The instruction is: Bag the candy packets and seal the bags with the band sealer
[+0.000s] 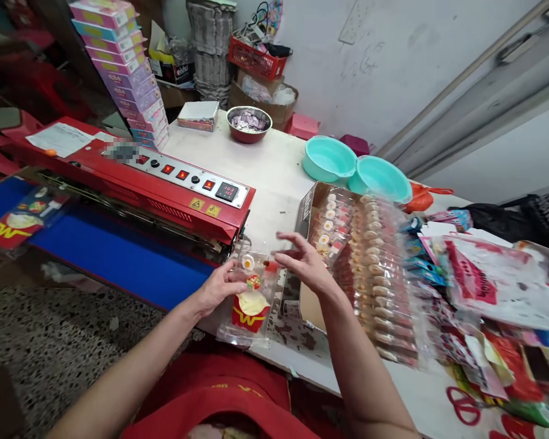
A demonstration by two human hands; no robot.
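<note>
A clear plastic pack point(251, 305) with a red and yellow fries piece, an egg piece and a small round colourful piece lies at the table's front edge. My left hand point(217, 288) grips its left side between thumb and fingers. Just off its upper right side, my right hand point(304, 262) has its fingers apart and holds nothing. Left of the pack stands a red sealing machine point(178, 213) with a blue belt point(119, 256). Another such pack point(21, 225) lies on the belt's far left. Right of my right hand, a carton holds rows of filled packs point(379, 286).
Two turquoise basins point(330, 157) and a metal bowl of small packets point(248, 124) stand at the back. A tall stack of boxes point(128, 79) rises behind the machine. Plastic bags point(498, 280) and red scissors point(463, 406) lie on the right.
</note>
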